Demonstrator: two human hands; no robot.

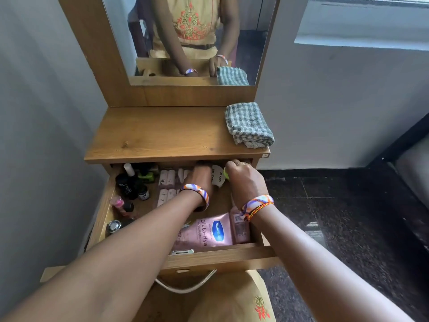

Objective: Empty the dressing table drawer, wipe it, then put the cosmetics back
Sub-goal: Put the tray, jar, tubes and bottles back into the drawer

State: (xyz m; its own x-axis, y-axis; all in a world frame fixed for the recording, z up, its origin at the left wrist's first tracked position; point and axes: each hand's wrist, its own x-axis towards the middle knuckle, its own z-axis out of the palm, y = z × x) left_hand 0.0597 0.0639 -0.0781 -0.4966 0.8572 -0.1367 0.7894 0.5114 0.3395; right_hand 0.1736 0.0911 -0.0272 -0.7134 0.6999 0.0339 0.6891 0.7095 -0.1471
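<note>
Drawer (216, 256) pulled out under the wooden surface (162, 133), still full. Far left compartment: dark bottles (130, 184), a white-capped one upright at the back, a pink glittery tube (117, 202) lying nearer the front, a round silver-lidded pot (114, 226) at the front corner. Next over: rows of pale pink tubes (166, 182), lying flat. Left hand (199, 177) reaches to the back of the drawer, fingers hidden under the surface's edge; grip cannot be told. Between the hands, a white tag or packet (218, 176) printed in dark letters. Right hand (246, 180), fingers curled around a small yellow-green object (225, 174), mostly hidden. Front of drawer: pink Vaseline Gluta-Hya lotion pouch (209, 231) lying flat, a small pink bottle (240, 226) beside it. Right rear of surface: folded grey-checked cloth (249, 125).
</note>
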